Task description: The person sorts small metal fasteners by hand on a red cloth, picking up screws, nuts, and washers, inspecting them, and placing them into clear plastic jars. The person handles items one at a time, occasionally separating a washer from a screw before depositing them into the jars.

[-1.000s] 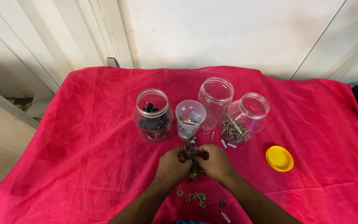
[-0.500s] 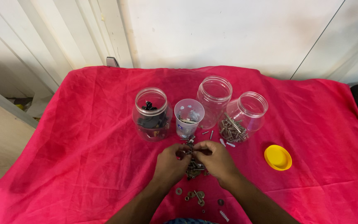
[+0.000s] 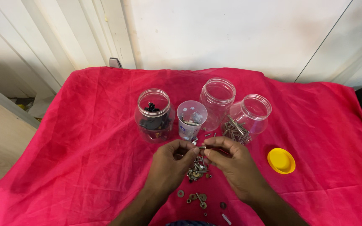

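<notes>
My left hand (image 3: 170, 165) and my right hand (image 3: 231, 161) meet fingertip to fingertip over a red cloth (image 3: 84, 138), pinching a small metal fastener (image 3: 202, 147) between them. Below the fingers lies a loose heap of screws, nuts and washers (image 3: 197, 171). Just beyond the hands stands a small clear plastic cup (image 3: 191, 119) with a few metal bits inside. A clear jar (image 3: 154, 109) holding dark parts is to its left, and a jar (image 3: 251, 115) with long screws is to its right.
An empty clear jar (image 3: 217, 98) stands behind the cup. A yellow lid (image 3: 281, 160) lies on the cloth at the right. More washers and a screw (image 3: 200, 199) are scattered near the front edge. White wall panels rise behind the table.
Both hands have lifted slightly off the heap and brought their fingertips together on one small fastener. The jars and lid have not moved.
</notes>
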